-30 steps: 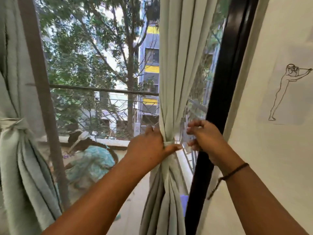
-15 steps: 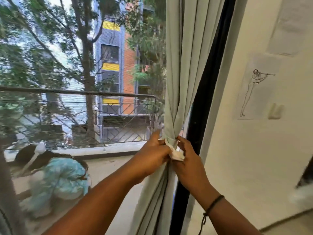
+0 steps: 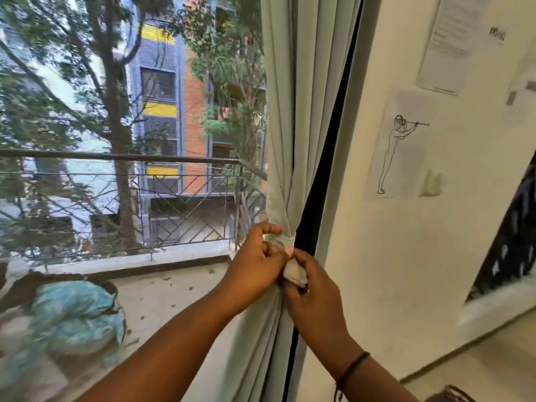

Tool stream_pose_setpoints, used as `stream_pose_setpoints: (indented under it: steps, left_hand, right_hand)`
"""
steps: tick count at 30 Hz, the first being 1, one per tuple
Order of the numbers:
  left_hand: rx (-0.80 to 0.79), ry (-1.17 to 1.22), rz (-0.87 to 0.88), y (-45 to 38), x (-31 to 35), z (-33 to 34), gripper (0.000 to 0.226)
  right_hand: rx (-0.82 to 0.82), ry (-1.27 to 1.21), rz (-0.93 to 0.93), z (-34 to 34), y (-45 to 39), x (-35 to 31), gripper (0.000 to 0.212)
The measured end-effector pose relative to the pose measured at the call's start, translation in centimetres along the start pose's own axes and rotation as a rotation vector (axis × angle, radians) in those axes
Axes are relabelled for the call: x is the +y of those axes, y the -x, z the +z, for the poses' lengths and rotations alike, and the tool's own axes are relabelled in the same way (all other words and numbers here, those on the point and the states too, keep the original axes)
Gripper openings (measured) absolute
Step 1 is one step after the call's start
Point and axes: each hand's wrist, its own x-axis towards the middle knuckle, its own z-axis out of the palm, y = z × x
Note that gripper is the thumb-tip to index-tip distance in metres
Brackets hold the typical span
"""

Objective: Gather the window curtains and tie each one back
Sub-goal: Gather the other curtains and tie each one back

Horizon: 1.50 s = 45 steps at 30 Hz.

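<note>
A pale green curtain (image 3: 301, 117) hangs gathered beside the black window frame (image 3: 327, 175). A pale fabric tie (image 3: 293, 271) is wrapped round its waist, with a loose end bunched below. My left hand (image 3: 258, 262) grips the gathered curtain at the tie, fingers curled round the left side. My right hand (image 3: 313, 297) pinches the loose end of the tie just right of the bundle. The two hands touch at the tie. The other curtain is out of view.
A cream wall (image 3: 406, 242) stands right of the frame, with a line drawing (image 3: 397, 152) and a paper sheet (image 3: 452, 39) stuck on it. Outside the glass are a balcony railing (image 3: 130, 158), trees, and a person in blue (image 3: 72, 317) crouched on the balcony floor.
The view has swung right, so the tied left curtain has left the frame. My right hand came from behind the curtain to the tie's loose end in front.
</note>
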Motion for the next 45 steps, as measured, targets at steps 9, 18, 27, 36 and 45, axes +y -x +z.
stream_pose_setpoints:
  steps: [9,18,27,36,45]
  left_hand:
    - [-0.019,-1.171,0.557,-1.6,2.1,-0.6,0.034]
    - [-0.171,-1.281,0.808,-2.6,3.5,5.1,0.024]
    - [-0.411,-1.429,0.784,-2.9,6.1,9.6,0.015]
    - [-0.360,-1.422,0.928,-5.4,9.9,17.4,0.045]
    - [-0.573,-1.380,0.472,-6.3,9.6,13.7,0.018]
  right_hand:
    - [0.026,-0.216,-0.145,-3.9,-1.3,4.2,0.024]
    - [-0.061,-0.099,-0.363,-7.7,-0.8,7.0,0.020]
    - [0.044,-0.167,-0.271,-10.2,1.7,8.0,0.016]
    - [0.227,0.018,-0.429,-12.2,2.1,6.4,0.018]
    - [-0.185,-0.616,0.006,-11.5,0.9,4.3,0.021]
